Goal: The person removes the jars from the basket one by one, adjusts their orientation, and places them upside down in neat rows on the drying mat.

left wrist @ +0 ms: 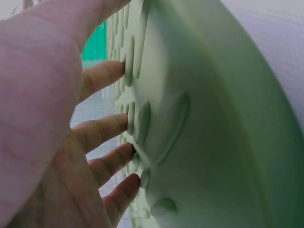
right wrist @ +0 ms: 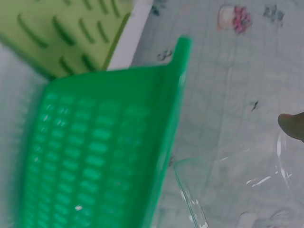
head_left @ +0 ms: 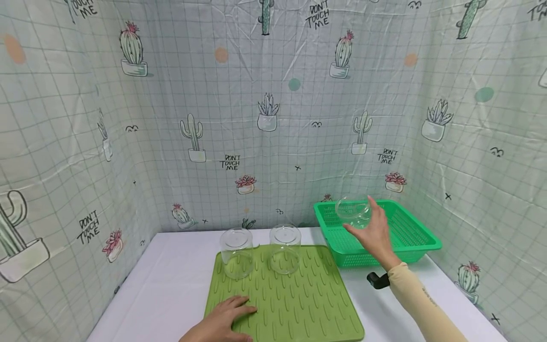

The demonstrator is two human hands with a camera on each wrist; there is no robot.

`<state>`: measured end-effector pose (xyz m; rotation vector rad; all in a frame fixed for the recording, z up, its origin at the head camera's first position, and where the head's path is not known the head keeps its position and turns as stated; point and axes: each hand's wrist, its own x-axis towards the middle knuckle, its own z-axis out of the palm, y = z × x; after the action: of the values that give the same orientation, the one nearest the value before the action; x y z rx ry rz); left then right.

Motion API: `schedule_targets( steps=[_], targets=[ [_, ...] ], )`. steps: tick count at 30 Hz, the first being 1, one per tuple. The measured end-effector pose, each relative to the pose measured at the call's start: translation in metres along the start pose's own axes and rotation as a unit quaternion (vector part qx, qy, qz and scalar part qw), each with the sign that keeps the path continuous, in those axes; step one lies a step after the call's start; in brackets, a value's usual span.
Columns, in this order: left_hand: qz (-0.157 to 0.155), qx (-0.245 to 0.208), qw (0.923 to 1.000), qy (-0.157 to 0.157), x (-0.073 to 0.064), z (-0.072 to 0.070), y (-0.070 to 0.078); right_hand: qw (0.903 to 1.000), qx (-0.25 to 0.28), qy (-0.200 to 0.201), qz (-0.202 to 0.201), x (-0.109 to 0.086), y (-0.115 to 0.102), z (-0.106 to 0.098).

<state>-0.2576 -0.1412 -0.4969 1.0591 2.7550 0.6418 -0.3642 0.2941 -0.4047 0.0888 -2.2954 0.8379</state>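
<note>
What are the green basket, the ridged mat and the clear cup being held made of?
Green basket: likely plastic, slightly shiny, with rows of moulded slots. Ridged mat: probably silicone or rubber, fairly matte, with raised ridges. Clear cup: glass or plastic, see-through with bright glints; I can't tell which.

cream sleeve with dark lettering

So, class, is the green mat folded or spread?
Spread: the green mat lies flat on the table, with the left hand touching it.
</note>
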Motion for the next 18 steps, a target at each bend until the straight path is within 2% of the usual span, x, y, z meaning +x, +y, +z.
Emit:
schedule_targets(
  steps=[5,10,13,18],
  targets=[
    [-0.001,-0.001,1.0000,0.001,-0.001,0.000,0.000,0.9964,0.001,0.028,-0.080,-0.007,-0.032,-0.002],
    [-0.005,-0.003,1.0000,0.003,-0.001,0.000,0.001,0.9835,-0.024,0.057,-0.170,-0.017,-0.056,-0.001],
    [-0.013,-0.011,0.9998,0.004,-0.001,0.000,0.002,0.9763,-0.050,0.052,-0.204,-0.025,-0.069,0.001],
    [-0.026,-0.030,0.9989,0.025,-0.002,-0.003,0.006,0.9611,-0.087,0.034,-0.260,-0.039,-0.089,0.004]
  ],
)
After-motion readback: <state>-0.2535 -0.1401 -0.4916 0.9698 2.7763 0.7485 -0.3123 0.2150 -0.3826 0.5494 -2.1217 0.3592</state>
